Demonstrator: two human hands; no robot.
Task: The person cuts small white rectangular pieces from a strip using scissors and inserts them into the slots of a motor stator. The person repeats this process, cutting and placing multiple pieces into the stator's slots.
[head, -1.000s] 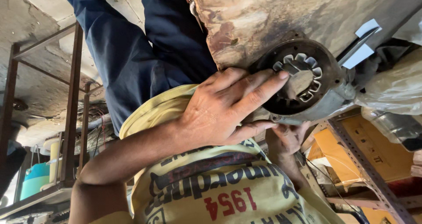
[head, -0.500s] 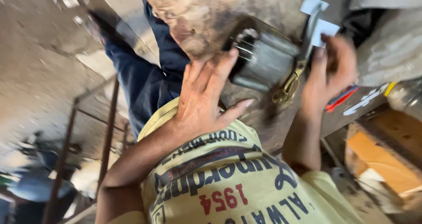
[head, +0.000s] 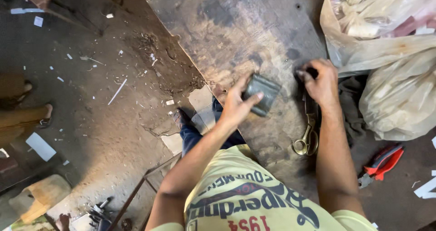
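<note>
Head view: a person in a yellow printed shirt bends over a worn, stained tabletop (head: 254, 36). The left hand (head: 236, 105) holds a grey metal motor housing (head: 261, 94) at the middle of the board, thumb along its near side and fingers (head: 252, 98) curled over its lower face, clamping it. The housing lies tilted, its long axis running from upper left to lower right, flat side up. The right hand (head: 321, 82) is just right of it, fingers bent and pressed together over the dark upper end of a pair of scissors (head: 309, 122); whether they pinch it cannot be told. The scissors lie lengthwise towards the person, brass loop handles nearest the body, blades under the hand. Pale plastic bags (head: 390, 67) sit at the right edge, red-handled pliers (head: 382, 164) below them.

Half a second earlier the housing stood larger in view, its ribbed end facing up, with the left palm spread flat beside it and the right hand raised apart; now both hands are down on the board and the housing is gripped.
</note>
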